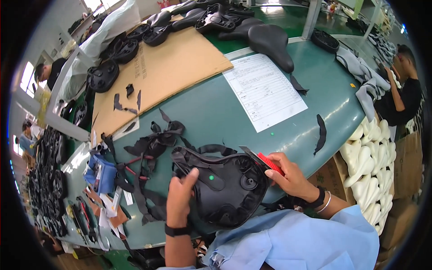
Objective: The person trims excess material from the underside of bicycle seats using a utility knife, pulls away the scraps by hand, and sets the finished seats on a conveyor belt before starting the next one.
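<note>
A black bicycle saddle (227, 186) lies upside down in front of me, its hollow underside facing up with a small green dot on it. My left hand (182, 191) grips the saddle's left edge, thumb uppermost and the other fingers partly hidden. In my right hand (288, 173) is a red-handled utility knife (270, 163), its long blade out and pointing to the far left over the saddle's far edge. A strip of black trim (218, 149) curves along that far edge. Black trim scraps (155, 141) lie heaped to the left of the saddle.
A printed sheet (265, 92) lies on the green table (204, 105), beside a cardboard sheet (171, 63). Finished saddles (270, 42) line the far side. A blue box (102, 173) and tools stand at left; cream foam pads (369, 155) are stacked at right. Another person (405, 90) works there.
</note>
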